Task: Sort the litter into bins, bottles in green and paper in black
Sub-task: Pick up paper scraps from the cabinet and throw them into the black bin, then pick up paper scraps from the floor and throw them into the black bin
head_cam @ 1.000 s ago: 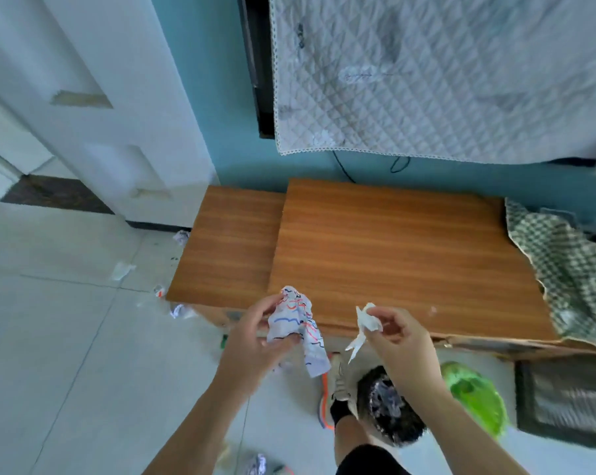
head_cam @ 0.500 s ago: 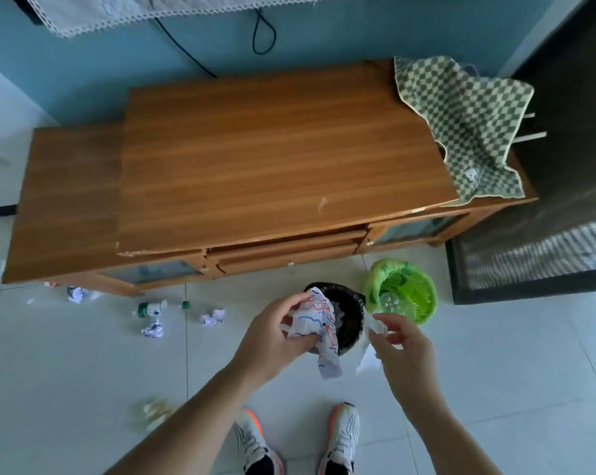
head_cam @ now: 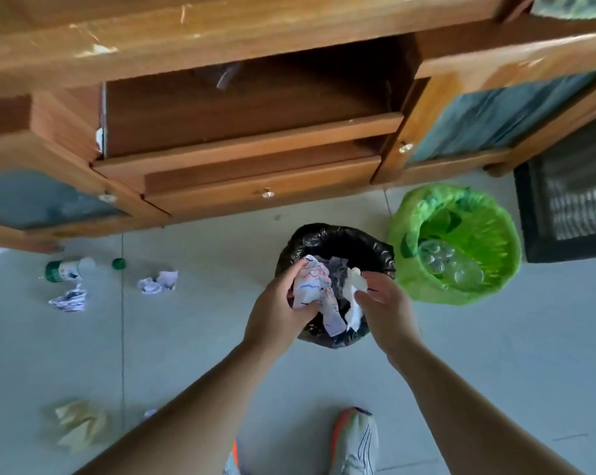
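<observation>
My left hand (head_cam: 279,310) grips a crumpled paper with red and blue scribbles (head_cam: 315,291) right over the black bin (head_cam: 337,240). Beside it, my right hand (head_cam: 385,303) pinches a white paper scrap (head_cam: 353,296) above the same bin. The green bin (head_cam: 461,214) stands just right of the black one, with clear plastic bottles (head_cam: 450,265) inside. On the floor to the left lie a green-capped bottle (head_cam: 67,269), a loose green cap (head_cam: 118,264) and two crumpled papers (head_cam: 158,282) (head_cam: 69,299).
A wooden cabinet (head_cam: 255,145) with drawers and glass doors stands behind the bins. A black mesh crate (head_cam: 570,207) sits at the right. A yellowish crumpled paper (head_cam: 79,425) lies at the lower left. My shoes (head_cam: 355,440) are at the bottom edge.
The view has dropped from the cabinet top to the floor. Both hands have moved down with their papers and now hover over the black bin.
</observation>
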